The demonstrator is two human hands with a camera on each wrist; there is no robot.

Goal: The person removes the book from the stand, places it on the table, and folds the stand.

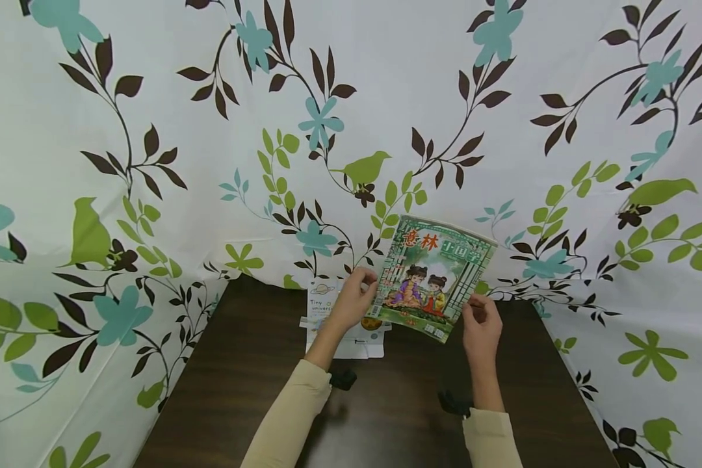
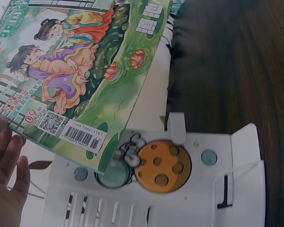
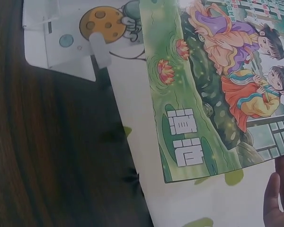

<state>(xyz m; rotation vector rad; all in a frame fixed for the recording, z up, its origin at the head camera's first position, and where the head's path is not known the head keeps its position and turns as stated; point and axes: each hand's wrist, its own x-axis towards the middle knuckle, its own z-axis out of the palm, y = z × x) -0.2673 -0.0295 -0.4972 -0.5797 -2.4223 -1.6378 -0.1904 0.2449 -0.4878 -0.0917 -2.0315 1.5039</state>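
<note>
A magazine (image 1: 429, 276) with a green cover, red title characters and two drawn children is held up, tilted, over the far part of the table. My left hand (image 1: 353, 302) pinches its left edge, with the thumb on the cover and the fingers behind, as the left wrist view shows. At the opposite edge, my right hand (image 1: 482, 325) grips the magazine near its lower right side. Behind and below the magazine is a white stand (image 1: 345, 351) printed with planets and "Tiny universe". Slots and a small upright tab (image 2: 176, 127) show on the stand in the left wrist view; the magazine hides part of it.
The dark wooden table (image 1: 398, 403) runs under both arms. Its far edge meets a white cloth (image 1: 433, 117) patterned with leaves, flowers and birds, which hangs behind and along both sides. A black strap (image 1: 343, 379) is at the left wrist, another (image 1: 453, 404) at the right.
</note>
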